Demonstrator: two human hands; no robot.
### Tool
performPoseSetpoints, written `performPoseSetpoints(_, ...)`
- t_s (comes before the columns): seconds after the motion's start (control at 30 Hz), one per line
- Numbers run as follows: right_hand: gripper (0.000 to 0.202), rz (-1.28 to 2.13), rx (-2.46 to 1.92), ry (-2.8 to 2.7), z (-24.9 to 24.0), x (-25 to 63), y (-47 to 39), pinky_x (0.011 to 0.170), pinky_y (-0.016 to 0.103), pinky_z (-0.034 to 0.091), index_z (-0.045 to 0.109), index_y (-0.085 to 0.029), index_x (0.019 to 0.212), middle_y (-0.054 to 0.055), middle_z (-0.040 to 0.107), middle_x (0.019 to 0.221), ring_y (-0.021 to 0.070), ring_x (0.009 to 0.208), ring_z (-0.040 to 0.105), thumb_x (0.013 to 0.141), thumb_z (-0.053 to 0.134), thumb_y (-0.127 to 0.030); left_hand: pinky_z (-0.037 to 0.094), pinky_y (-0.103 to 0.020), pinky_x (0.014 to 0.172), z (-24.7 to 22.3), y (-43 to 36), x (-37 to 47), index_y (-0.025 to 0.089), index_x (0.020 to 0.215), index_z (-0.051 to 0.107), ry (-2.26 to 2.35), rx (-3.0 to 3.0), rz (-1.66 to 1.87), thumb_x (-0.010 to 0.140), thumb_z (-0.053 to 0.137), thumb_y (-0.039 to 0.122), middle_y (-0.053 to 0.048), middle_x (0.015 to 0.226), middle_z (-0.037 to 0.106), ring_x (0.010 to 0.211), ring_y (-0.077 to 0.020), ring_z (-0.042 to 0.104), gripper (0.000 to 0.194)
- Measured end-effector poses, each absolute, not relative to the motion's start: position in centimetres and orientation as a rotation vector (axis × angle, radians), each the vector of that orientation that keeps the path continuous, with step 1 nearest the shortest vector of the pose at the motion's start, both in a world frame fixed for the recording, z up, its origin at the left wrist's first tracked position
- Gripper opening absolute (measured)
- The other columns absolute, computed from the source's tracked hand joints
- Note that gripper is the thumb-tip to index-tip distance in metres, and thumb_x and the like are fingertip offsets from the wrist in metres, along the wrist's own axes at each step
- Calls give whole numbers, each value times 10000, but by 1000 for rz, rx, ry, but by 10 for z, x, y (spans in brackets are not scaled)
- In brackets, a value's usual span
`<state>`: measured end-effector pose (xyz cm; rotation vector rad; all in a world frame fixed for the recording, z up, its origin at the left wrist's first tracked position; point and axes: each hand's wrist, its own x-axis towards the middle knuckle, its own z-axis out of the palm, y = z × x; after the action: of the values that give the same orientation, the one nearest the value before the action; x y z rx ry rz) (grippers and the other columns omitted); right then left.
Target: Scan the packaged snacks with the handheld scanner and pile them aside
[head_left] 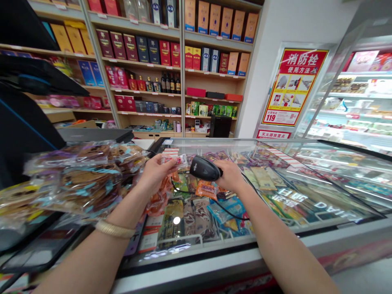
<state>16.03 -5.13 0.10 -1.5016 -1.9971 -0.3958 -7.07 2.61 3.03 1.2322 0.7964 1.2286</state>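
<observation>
My left hand (157,171), with a gold bracelet (114,229) on the wrist, pinches a small clear packet (180,161) with red print. Facing it from the right, a black barcode scanner (204,168) is gripped in my right hand (230,175). The scanner's head points at the packet, with a small gap between them. Below the scanner, an orange packet (206,190) lies on the glass top, and a black cable (229,213) runs across the glass. More orange packets (159,200) lie beside my left forearm.
Clear-wrapped brown food packs (88,183) are heaped at the left, near a dark device (39,245) and a monitor (24,114). The glass-topped freezer (241,249) holds colourful packages. Behind stand shelves (143,65) of boxes and bottles; a refrigerated display (358,98) is at the right.
</observation>
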Motion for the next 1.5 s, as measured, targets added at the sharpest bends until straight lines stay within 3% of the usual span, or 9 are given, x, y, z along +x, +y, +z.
performPoseSetpoints(0.2, 251, -393, -1549, -1998, 4, 160, -53, 760, 293, 470, 679, -222, 932, 57, 720, 893, 227, 865, 656, 688, 626, -198, 529, -244, 555, 30, 23, -70, 136, 771, 620, 869, 1357, 1203, 488, 845, 387, -36, 748, 700, 613, -134, 638, 439)
performPoseSetpoints(0.43, 266, -413, -1534, -1900, 4, 169, -52, 781, 293, 478, 686, -213, 941, 64, 723, 935, 228, 890, 661, 683, 624, -188, 505, -271, 666, 23, 29, -72, 144, 768, 673, 986, 1642, 1232, 539, 801, 476, -59, 811, 736, 734, -186, 660, 423)
performPoseSetpoints(0.63, 200, -437, -1632, -1821, 10, 192, -58, 703, 282, 462, 705, -224, 902, 42, 727, 842, 224, 808, 671, 714, 640, -247, 528, -310, 632, 6, 28, -63, 172, 723, 661, 859, 1623, 860, 541, 783, 454, -27, 651, 710, 625, -190, 664, 357)
performPoseSetpoints(0.8, 217, -388, -1894, -1753, 9, 218, -65, 664, 271, 447, 724, -258, 906, 32, 747, 868, 228, 804, 678, 700, 659, -243, 549, -353, 743, 2, 33, -61, 176, 829, 723, 909, 1921, 812, 641, 676, 353, -70, 847, 759, 811, -249, 700, 262)
performPoseSetpoints(1.0, 216, -359, -2004, -1703, 5, 226, -64, 681, 270, 453, 730, -233, 912, 51, 746, 878, 234, 817, 677, 712, 652, -250, 465, -385, 943, 16, 39, -79, 190, 1146, 672, 1384, 2591, 832, 770, 528, 277, -103, 1167, 694, 1080, -274, 631, 412)
performPoseSetpoints(1.13, 197, -309, -2022, -1740, 5, 218, -61, 736, 281, 458, 733, -237, 900, 55, 746, 890, 248, 884, 670, 726, 651, -278, 373, -474, 1008, 11, 36, -84, 227, 997, 713, 1337, 2955, 480, 707, 614, 266, -100, 1204, 668, 1163, -321, 565, 309)
performPoseSetpoints(1.27, 215, -258, -2016, -1768, 6, 211, -60, 752, 270, 457, 733, -244, 925, 45, 748, 915, 238, 909, 670, 734, 660, -309, 282, -537, 1023, 4, 34, -81, 250, 881, 719, 1335, 3000, 329, 739, 596, 238, -78, 1128, 703, 1107, -313, 591, 188)
performPoseSetpoints(1.5, 231, -207, -2003, -1790, 7, 206, -61, 678, 238, 447, 729, -246, 954, 42, 750, 912, 213, 877, 688, 757, 644, -330, 379, -416, 886, 11, 31, -76, 208, 741, 709, 1360, 2989, 359, 754, 559, 202, -109, 890, 737, 890, -279, 659, 151)
